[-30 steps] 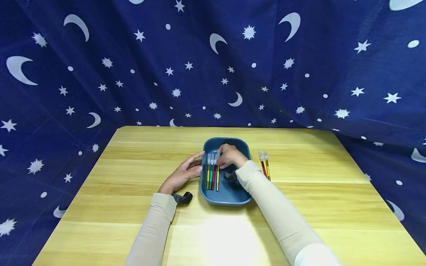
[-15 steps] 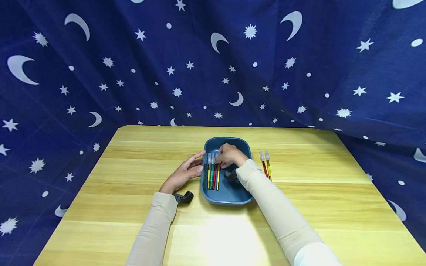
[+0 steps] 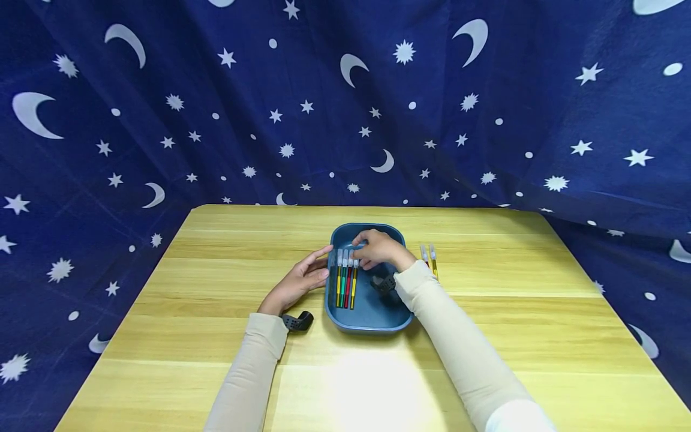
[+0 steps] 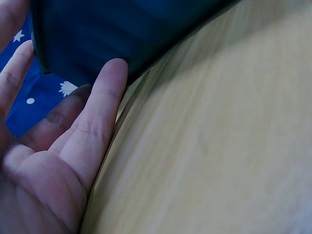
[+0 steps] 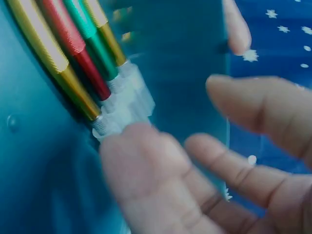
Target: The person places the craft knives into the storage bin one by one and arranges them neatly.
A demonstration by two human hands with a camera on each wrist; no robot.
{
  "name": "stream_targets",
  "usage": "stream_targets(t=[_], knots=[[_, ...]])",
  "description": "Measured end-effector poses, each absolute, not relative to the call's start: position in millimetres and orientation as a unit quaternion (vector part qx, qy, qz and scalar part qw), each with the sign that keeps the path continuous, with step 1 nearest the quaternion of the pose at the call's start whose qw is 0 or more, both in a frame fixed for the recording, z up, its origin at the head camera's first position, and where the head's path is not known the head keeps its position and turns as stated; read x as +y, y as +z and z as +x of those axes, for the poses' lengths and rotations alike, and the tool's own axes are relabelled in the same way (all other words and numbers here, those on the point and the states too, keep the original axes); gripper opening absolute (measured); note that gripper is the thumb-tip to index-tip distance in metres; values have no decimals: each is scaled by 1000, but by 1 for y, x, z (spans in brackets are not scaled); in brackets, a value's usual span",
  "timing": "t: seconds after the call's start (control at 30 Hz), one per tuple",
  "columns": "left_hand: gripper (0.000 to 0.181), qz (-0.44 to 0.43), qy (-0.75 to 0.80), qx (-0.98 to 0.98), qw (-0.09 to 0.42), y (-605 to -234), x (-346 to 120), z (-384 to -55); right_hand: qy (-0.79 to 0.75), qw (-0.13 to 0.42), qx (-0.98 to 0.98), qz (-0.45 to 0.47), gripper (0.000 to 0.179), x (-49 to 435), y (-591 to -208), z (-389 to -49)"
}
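Note:
Several capped craft knives with shiny knurled handles lie side by side in a blue plastic box [image 3: 372,312]. The row has a gold knife [image 5: 46,44] at one edge, then a red knife [image 5: 68,31], a green knife [image 5: 87,24] and another gold one. Their clear caps [image 5: 129,100] point to the far end. My right hand [image 3: 380,249] is over the box beside the caps, fingers apart and nothing held; whether the thumb touches a cap I cannot tell. My left hand [image 3: 294,285] rests fairly straight fingers [image 4: 105,92] against the box's left outer wall.
Right of the box, two more capped knives lie on the wooden table [image 3: 216,270], one gold [image 3: 433,259] and one red [image 3: 424,254], partly behind my right sleeve [image 3: 459,348]. A dark blue curtain [image 3: 318,78] with moons and stars hangs behind the table.
My right hand has drawn slightly back to the right from the knives, and its fingers have spread. The outermost gold knife tilts a little more. My left hand stays in place.

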State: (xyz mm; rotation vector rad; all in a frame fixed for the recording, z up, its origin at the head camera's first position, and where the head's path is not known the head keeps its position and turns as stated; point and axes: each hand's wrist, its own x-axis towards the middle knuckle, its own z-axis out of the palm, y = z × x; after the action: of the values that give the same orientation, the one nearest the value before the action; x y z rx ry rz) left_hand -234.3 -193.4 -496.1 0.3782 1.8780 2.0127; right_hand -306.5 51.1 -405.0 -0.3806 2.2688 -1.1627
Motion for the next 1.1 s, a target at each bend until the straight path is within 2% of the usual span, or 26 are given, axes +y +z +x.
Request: stream_targets(t=[0.23, 0.43, 1.1], knots=[[68, 135, 711, 667, 177, -496, -193, -234, -463, 276, 808, -236, 48, 66, -398, -302], [67, 130, 708, 672, 176, -495, -193, -234, -473, 262, 793, -281, 48, 76, -391, -295], [66, 102, 701, 683, 176, -495, -191, -232, -561, 167, 749, -310, 40, 117, -376, -270]])
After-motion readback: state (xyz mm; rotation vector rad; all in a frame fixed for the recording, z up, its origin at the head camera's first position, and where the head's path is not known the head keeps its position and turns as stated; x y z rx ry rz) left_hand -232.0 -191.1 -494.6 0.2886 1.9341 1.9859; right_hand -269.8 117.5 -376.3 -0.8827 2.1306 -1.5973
